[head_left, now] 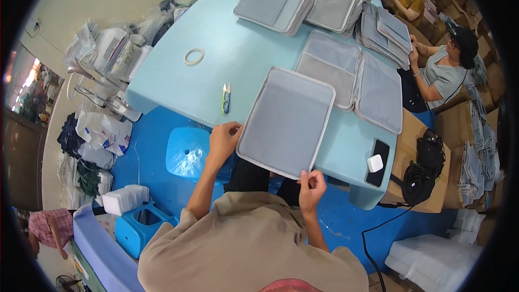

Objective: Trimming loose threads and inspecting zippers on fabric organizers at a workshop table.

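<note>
Two hands on one gray panel (286,121), and it lies tilted at the near edge of the table (178,92), its lower end jutting out over the person's lap. Left hand (223,145): fingers curled in toward the thumb, seemingly pinching the left edge, though the fingers hide the exact contact. Right hand (312,188): thumb and fingers nipping the lower right corner. Gripping so far apart probably holds the panel flat and its pale border in plain sight, while the overhang likely lets the fingers get around the rim. Just beyond, an opened gray case (378,94) lies spread beside it, the panel lapping its near side. Snips (226,98) sit to the left, handles toward the worker, presumably for easy reach; a pale ring (193,57) rests farther out. Over on the right, a dark phone (380,150) carries a small white case (374,163), tucked near the corner and probably out of the way. And the surface: smooth, pale blue, with stacks of gray cases (270,5) crowding the far end. Around it, a blue floor (346,221), a blue stool (186,151) by the table's left edge, a black bag (419,176) on a cardboard box (447,181), and two co-workers (440,73) busy along the right side.
</note>
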A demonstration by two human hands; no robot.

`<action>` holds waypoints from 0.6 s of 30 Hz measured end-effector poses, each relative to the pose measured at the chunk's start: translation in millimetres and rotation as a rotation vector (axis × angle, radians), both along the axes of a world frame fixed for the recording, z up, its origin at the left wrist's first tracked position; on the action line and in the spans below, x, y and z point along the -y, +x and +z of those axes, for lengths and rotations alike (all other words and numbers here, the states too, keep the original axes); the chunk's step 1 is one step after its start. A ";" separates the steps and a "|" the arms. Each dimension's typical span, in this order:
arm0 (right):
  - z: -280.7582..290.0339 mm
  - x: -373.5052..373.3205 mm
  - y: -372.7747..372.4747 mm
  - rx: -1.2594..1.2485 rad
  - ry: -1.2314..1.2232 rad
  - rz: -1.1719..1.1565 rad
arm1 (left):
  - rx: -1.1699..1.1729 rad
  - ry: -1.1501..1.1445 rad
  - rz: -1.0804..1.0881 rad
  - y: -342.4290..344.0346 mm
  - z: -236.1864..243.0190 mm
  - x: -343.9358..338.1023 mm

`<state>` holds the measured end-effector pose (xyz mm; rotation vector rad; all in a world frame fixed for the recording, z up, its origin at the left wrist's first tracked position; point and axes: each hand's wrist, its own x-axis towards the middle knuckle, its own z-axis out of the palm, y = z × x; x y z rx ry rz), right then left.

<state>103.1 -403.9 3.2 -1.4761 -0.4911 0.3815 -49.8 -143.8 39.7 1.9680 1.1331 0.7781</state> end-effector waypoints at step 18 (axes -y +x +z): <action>76.3 -146.5 -4.9 0.841 -0.112 0.366 | -0.341 0.338 0.200 16.9 10.4 -85.9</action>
